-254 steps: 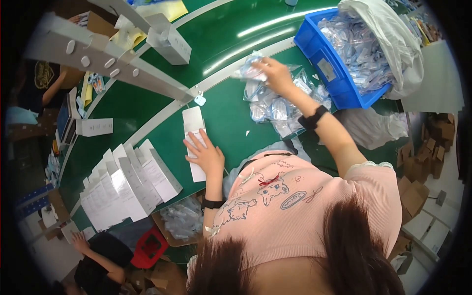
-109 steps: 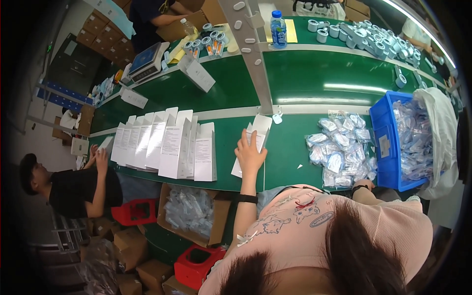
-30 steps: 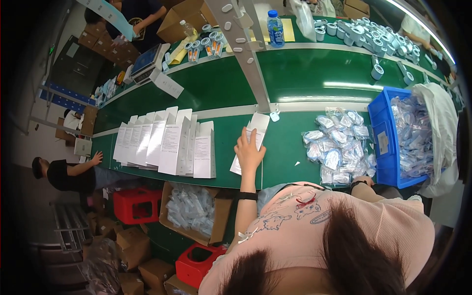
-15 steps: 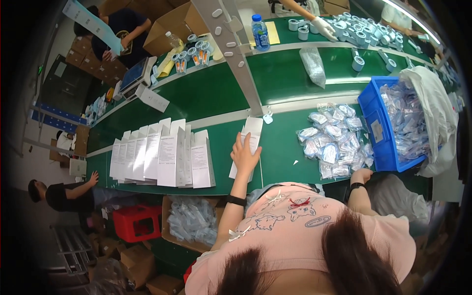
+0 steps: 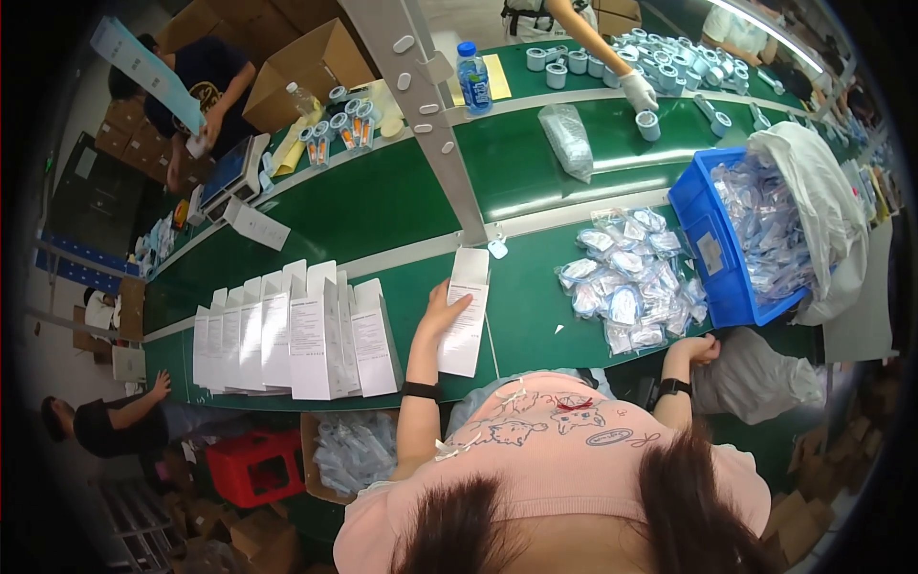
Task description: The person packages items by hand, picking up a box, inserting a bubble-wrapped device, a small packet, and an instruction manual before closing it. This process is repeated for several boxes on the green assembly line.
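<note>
My left hand grips a slim white box by its left edge, the thumb on the printed front and the fingers partly hidden behind it. The box stands on the green bench with its top flap up. Closed fingers curl in on my right hand, at the bench's front edge; what they hold, if anything, is hidden. Just beyond it lies a heap of clear plastic packets with pale blue and white contents. Left of my left hand stands a row of similar white boxes with raised flaps.
A blue bin of packets, with a white sack over its side, stands at the right. A metal post rises beyond the bench. A gloved hand of another person touches a light blue round part. Below sits a carton.
My left hand has shifted from over the white box's face to its left edge, and the printed front now shows. The co-worker's gloved hand has come nearer, to a round part.
</note>
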`<state>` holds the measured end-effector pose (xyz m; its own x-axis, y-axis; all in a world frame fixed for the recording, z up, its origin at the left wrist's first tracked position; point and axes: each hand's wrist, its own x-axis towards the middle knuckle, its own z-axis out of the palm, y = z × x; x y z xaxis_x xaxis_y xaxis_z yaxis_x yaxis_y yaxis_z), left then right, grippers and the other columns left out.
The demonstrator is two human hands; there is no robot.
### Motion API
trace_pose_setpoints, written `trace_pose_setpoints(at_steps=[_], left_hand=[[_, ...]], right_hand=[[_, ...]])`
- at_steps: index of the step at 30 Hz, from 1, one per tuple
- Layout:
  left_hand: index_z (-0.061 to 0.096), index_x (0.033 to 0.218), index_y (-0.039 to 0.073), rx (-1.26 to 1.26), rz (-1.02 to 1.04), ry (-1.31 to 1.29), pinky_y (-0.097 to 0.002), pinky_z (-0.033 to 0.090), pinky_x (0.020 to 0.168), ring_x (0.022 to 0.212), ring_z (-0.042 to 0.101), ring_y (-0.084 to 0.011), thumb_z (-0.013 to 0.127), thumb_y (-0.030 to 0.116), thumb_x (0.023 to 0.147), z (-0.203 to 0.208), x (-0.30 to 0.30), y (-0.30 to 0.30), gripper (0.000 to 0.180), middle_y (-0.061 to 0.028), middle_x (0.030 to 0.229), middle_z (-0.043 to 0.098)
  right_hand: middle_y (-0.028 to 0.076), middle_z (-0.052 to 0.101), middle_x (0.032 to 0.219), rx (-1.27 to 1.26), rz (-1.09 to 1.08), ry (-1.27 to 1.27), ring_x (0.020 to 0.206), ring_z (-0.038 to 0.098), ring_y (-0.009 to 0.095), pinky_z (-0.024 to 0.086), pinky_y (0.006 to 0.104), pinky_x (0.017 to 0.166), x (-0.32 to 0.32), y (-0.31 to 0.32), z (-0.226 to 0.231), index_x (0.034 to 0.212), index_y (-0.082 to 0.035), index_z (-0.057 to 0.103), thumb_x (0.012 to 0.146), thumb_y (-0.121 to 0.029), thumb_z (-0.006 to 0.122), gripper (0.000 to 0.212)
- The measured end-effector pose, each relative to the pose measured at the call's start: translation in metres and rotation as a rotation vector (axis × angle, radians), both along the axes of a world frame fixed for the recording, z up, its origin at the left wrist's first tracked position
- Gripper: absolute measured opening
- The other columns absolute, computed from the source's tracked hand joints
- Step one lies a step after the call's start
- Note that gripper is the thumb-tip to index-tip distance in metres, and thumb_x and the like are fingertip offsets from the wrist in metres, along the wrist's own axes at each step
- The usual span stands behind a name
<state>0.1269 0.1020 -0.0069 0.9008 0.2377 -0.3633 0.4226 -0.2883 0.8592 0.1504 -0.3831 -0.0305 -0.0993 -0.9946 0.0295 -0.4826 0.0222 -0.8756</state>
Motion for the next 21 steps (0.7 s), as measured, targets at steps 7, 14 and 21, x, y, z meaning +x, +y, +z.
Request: trace_pose_setpoints(at_steps=[7, 14, 21], left_hand=[[0.027, 0.132, 0.001, -0.168, 0.006, -0.066, -0.0359, 0.033, 0.097, 0.119, 0.036, -0.0312, 0.074, 0.023, 0.066, 0.007, -0.025, -0.007, 0.084, -0.0206, 0.129, 0.033], [0.027, 0.134, 0.009, -0.155, -0.158, -0.147, -0.0371, 0.034, 0.096, 0.119, 0.034, -0.0311, 0.078, 0.019, 0.059, 0.074, -0.020, -0.033, 0.091, -0.0175, 0.128, 0.031], [0.029, 0.133, 0.017, 0.011, -0.238, -0.290, -0.0380, 0.034, 0.095, 0.116, 0.033, -0.0305, 0.080, 0.020, 0.054, 0.105, -0.016, -0.020, 0.094, -0.0152, 0.126, 0.027]], right_hand=[[0.013, 0.055, 0.101, -0.497, 1.313, -0.397, 0.101, 0.047, 0.027, 0.034, 0.0363, 0.090, 0.072, 0.081, 0.106, 0.096, -0.001, 0.055, 0.067, 0.001, 0.052, 0.029], [0.015, 0.043, 0.120, -0.978, 1.496, 0.110, 0.113, 0.038, 0.039, 0.036, 0.0480, 0.091, 0.262, 0.212, 0.071, 0.119, -0.011, 0.044, 0.065, -0.026, 0.070, 0.061], [0.018, 0.032, 0.134, -0.623, 1.913, 1.312, 0.117, 0.037, 0.041, 0.039, 0.0493, 0.091, 0.323, 0.271, 0.070, 0.133, -0.017, 0.026, 0.066, -0.037, 0.070, 0.082]])
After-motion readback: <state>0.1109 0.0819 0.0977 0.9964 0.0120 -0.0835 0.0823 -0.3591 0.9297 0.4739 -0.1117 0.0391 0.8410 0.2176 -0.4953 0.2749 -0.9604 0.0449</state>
